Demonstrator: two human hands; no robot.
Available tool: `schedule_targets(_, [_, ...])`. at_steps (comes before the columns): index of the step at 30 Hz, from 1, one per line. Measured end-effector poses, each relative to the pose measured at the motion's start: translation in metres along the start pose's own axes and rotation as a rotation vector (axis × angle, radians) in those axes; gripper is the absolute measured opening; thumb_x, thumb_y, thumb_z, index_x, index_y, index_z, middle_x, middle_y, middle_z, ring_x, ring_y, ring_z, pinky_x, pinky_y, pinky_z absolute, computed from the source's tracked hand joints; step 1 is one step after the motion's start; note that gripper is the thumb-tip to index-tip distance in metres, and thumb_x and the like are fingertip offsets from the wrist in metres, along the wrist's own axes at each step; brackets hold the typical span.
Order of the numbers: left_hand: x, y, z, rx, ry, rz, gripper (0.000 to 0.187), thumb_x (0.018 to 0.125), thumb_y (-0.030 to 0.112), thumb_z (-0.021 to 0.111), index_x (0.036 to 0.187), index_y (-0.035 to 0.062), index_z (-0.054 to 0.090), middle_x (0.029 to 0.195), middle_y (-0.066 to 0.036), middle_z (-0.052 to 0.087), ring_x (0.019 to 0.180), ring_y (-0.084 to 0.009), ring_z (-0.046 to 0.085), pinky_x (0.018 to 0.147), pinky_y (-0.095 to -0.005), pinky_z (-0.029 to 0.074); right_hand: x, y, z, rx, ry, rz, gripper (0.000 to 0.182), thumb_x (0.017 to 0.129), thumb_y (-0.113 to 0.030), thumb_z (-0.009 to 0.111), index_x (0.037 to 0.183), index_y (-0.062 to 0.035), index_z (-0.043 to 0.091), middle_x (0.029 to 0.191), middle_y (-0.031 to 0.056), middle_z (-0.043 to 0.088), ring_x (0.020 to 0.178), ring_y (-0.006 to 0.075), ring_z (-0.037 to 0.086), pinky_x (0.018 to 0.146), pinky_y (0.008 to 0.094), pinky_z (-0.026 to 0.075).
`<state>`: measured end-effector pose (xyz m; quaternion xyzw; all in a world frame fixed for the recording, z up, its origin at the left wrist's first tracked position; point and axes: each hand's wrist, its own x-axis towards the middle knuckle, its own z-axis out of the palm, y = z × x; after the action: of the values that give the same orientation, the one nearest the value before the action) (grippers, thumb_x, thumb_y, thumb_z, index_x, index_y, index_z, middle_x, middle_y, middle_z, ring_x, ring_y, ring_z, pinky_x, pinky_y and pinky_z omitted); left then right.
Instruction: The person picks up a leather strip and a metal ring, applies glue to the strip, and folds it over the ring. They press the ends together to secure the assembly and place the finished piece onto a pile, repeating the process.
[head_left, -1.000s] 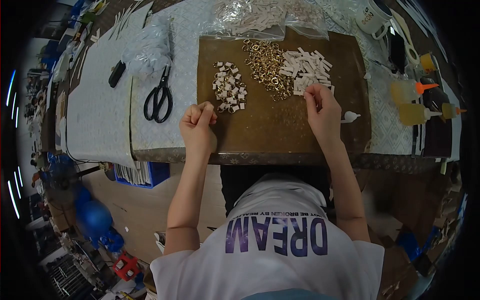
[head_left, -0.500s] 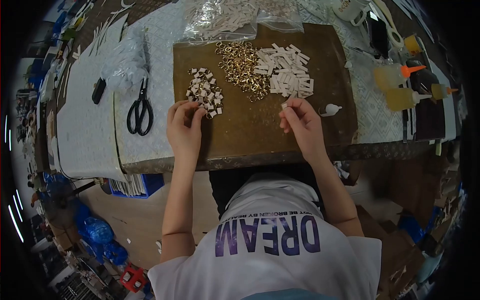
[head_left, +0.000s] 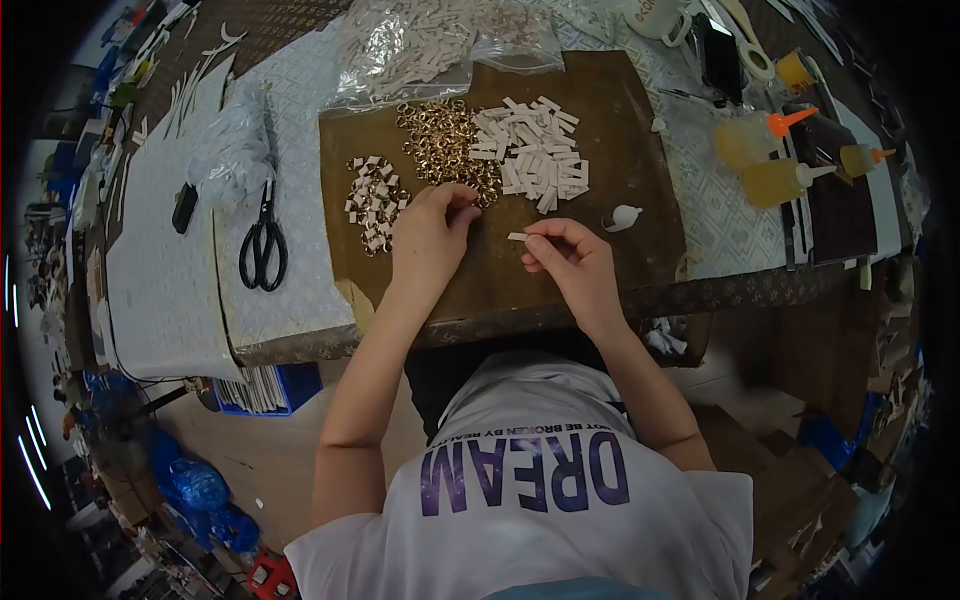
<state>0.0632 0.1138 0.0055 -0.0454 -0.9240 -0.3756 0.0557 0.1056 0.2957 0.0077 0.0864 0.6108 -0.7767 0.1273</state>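
Note:
My left hand [head_left: 432, 235] is at the lower edge of a heap of gold metal rings or clasps [head_left: 440, 140], its fingers curled together. What lies between its fingertips is hidden. In my right hand [head_left: 575, 262] a short whitish strip [head_left: 517, 237] is pinched between thumb and fingers, its free end pointing left. Above that hand lies a pile of similar pale strips [head_left: 545, 160], touching the gold heap. Left of my left hand is a group of gold rings with pale strips around them [head_left: 372, 205]. All of these rest on a brown mat [head_left: 480, 285].
Black scissors [head_left: 263, 255] lie left of the mat. Plastic bags of pale strips [head_left: 405, 50] lie behind it. Glue bottles [head_left: 770, 183] stand at the right, and a small white nozzle-like piece [head_left: 622, 217] sits on the mat. A mug [head_left: 655, 18] is at the back.
My left hand has moved right from the group of strip-wrapped rings to the gold heap. My right hand has come slightly left and lower, still pinching the strip. The view has shifted.

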Motion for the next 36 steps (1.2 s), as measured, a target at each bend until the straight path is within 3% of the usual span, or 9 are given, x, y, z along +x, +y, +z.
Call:
schedule_targets(3, [-0.007, -0.005, -0.005, -0.333, -0.086, -0.085, 0.019, 0.078, 0.006, 0.068, 0.097, 0.0034, 0.065, 0.084, -0.008, 0.067, 0.073, -0.0159, 0.064, 0.066, -0.0271, 0.050, -0.001, -0.005, -0.001, -0.001, 0.002, 0.012, 0.015, 0.088, -0.008, 0.061, 0.099, 0.0025, 0.062, 0.084, 0.0050, 0.063, 0.072, 0.0094, 0.060, 0.067, 0.0218, 0.050])
schedule_targets(6, [-0.024, 0.012, -0.019, -0.973, -0.219, -0.353, 0.018, 0.083, 0.005, 0.065, 0.100, 0.0000, 0.065, 0.088, -0.007, 0.067, 0.078, -0.0122, 0.064, 0.071, -0.0237, 0.051, -0.003, -0.008, -0.002, 0.010, -0.017, 0.020, 0.016, 0.087, -0.008, 0.062, 0.099, 0.0025, 0.062, 0.083, 0.0047, 0.063, 0.072, 0.0090, 0.060, 0.066, 0.0216, 0.051])
schedule_targets(7, [-0.029, 0.015, -0.021, -1.001, -0.216, -0.379, 0.018, 0.086, 0.001, 0.061, 0.103, -0.0018, 0.063, 0.089, -0.009, 0.066, 0.082, -0.0159, 0.065, 0.074, -0.0248, 0.053, -0.004, -0.009, -0.002, 0.029, -0.034, 0.025, 0.016, 0.087, -0.008, 0.062, 0.099, 0.0028, 0.061, 0.083, 0.0048, 0.063, 0.071, 0.0087, 0.060, 0.065, 0.0213, 0.051])
schedule_targets(22, [-0.052, 0.017, -0.030, -1.344, -0.449, -0.509, 0.023, 0.090, 0.003, 0.055, 0.112, -0.0028, 0.061, 0.101, -0.011, 0.065, 0.088, -0.0156, 0.065, 0.080, -0.0248, 0.052, -0.010, -0.014, 0.005, 0.146, -0.260, 0.146, 0.013, 0.086, -0.007, 0.064, 0.096, 0.0014, 0.061, 0.086, 0.0050, 0.063, 0.074, 0.0085, 0.059, 0.066, 0.0208, 0.049])
schedule_targets(26, [-0.055, 0.015, -0.029, -1.217, -0.402, -0.472, 0.022, 0.085, 0.002, 0.063, 0.107, -0.0021, 0.064, 0.094, -0.009, 0.067, 0.085, -0.0133, 0.064, 0.078, -0.0229, 0.051, -0.012, -0.010, 0.006, 0.101, -0.274, 0.034, 0.010, 0.085, -0.005, 0.064, 0.093, 0.0008, 0.061, 0.088, 0.0047, 0.063, 0.076, 0.0080, 0.059, 0.067, 0.0201, 0.048])
schedule_targets(32, [-0.060, 0.020, -0.031, -0.960, -0.298, -0.412, 0.019, 0.080, -0.001, 0.067, 0.099, -0.0015, 0.067, 0.089, -0.007, 0.068, 0.080, -0.0101, 0.063, 0.073, -0.0207, 0.050, -0.025, -0.022, 0.010, -0.308, -0.256, -0.014, 0.008, 0.084, -0.003, 0.064, 0.091, -0.0007, 0.060, 0.086, 0.0014, 0.062, 0.079, 0.0061, 0.058, 0.071, 0.0200, 0.047])
schedule_targets(36, [-0.062, 0.018, -0.029, -0.985, -0.334, -0.440, 0.018, 0.081, -0.001, 0.066, 0.099, -0.0011, 0.067, 0.087, -0.007, 0.068, 0.078, -0.0105, 0.063, 0.071, -0.0210, 0.051, -0.026, -0.017, 0.009, -0.267, -0.257, 0.008, 0.007, 0.083, -0.002, 0.064, 0.088, -0.0010, 0.059, 0.086, 0.0013, 0.061, 0.079, 0.0057, 0.057, 0.070, 0.0200, 0.047])
